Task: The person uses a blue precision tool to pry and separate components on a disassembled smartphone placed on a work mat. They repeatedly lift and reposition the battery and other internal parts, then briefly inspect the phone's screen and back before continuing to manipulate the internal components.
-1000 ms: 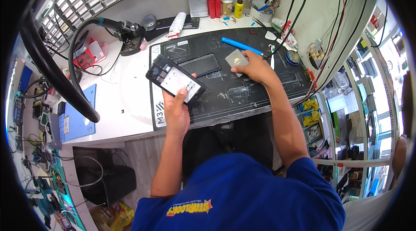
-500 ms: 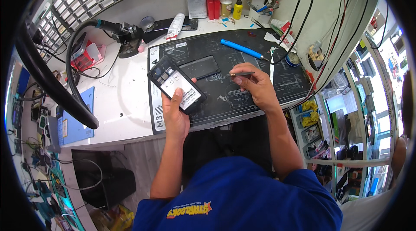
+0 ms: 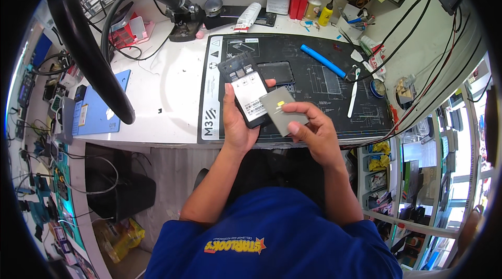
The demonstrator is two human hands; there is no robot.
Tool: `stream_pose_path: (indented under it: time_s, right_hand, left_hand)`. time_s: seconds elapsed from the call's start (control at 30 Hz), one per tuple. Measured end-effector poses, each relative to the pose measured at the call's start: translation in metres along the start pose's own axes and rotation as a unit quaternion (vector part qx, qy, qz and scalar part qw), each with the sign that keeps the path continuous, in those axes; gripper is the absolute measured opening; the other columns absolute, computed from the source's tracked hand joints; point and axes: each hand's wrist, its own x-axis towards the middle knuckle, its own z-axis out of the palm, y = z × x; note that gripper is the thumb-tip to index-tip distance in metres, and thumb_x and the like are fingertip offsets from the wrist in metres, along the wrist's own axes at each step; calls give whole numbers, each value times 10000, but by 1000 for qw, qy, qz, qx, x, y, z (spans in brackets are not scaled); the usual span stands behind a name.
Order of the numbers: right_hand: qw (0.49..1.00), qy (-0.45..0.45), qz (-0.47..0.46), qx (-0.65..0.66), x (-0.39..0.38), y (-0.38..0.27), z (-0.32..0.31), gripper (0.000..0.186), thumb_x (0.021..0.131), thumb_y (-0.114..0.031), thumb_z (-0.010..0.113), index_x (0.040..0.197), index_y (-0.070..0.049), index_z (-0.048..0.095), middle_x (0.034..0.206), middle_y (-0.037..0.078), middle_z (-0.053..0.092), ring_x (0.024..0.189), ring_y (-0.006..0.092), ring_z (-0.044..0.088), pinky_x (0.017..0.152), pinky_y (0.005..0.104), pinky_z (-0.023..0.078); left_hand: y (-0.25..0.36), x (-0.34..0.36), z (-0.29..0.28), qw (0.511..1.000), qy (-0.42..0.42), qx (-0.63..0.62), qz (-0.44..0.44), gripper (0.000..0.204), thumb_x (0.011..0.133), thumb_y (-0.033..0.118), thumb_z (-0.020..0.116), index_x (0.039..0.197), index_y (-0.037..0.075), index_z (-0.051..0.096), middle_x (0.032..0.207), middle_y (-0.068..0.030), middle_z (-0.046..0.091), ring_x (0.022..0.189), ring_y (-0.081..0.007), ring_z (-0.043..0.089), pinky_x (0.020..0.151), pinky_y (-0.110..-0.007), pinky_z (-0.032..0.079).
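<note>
Left hand [image 3: 236, 122] wrapped around an opened phone [image 3: 246, 88], back cover off, white-labelled battery facing up; fingers curled closed along its right side, thumb along the left edge, one fingertip showing at the upper right. Held in the air above the near edge of the black work mat [image 3: 314, 77], lower end sunk in the palm, upper end tilted toward the far left.

Right hand [image 3: 314, 132] pinching a flat grey rectangular piece [image 3: 281, 110] with a small yellow mark, thumb beneath, fingers narrowed on top near its right corner. Piece tilted, its left corner just beside or touching the phone's right side; cannot tell which.

On the mat: a dark flat cover [image 3: 276, 72] near the middle, a blue pen-like tool [image 3: 322, 61] toward the far right, white tweezers [image 3: 354, 90] at the right edge. Red bottles [image 3: 298, 4] at the table's far edge.
</note>
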Motion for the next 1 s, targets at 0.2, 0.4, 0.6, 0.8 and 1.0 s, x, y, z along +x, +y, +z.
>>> stream_pose_path:
  time_s: [0.2,0.4,0.6,0.8,1.0]
  right_hand:
    - [991,-128,21,11,8,1,13,509,1087,-25,696,1587,-77,615,1402,67,651,1003,83,663,743,230,525]
    - [994,-96,37,-34,13,-7,11,568,1073,-40,726,1626,-80,600,1093,18,734,847,66,670,652,226,512]
    - [990,-47,-23,-130,21,-1,11,566,1024,-117,838,1564,-76,673,926,-12,742,721,48,596,651,256,509]
    - [912,7,-211,-352,27,6,11,597,908,-160,945,1476,-123,761,825,6,581,683,105,500,657,293,463]
    - [890,38,-264,-369,30,12,11,599,841,-188,973,1417,-174,810,824,12,501,722,159,501,668,326,451]
  left_hand:
    - [-4,-3,-9,998,-50,45,-17,977,1132,806,159,1550,31,583,1440,-226,699,1238,-332,736,1034,-474,640]
    - [-2,-5,-6,996,-48,62,-41,988,1132,809,159,1528,18,599,1432,-233,703,1242,-322,736,1042,-457,629]
    - [-3,-6,2,996,-48,67,-26,894,1177,729,169,1439,18,643,1368,-220,738,1181,-297,765,1024,-449,644]
    - [-1,-3,1,997,-48,48,-27,855,1188,705,191,1427,13,632,1323,-218,742,1163,-300,765,1032,-455,635]
    - [0,-3,-3,996,-72,16,-44,798,1188,690,286,1453,15,619,1337,-230,732,1199,-322,748,1059,-458,616]
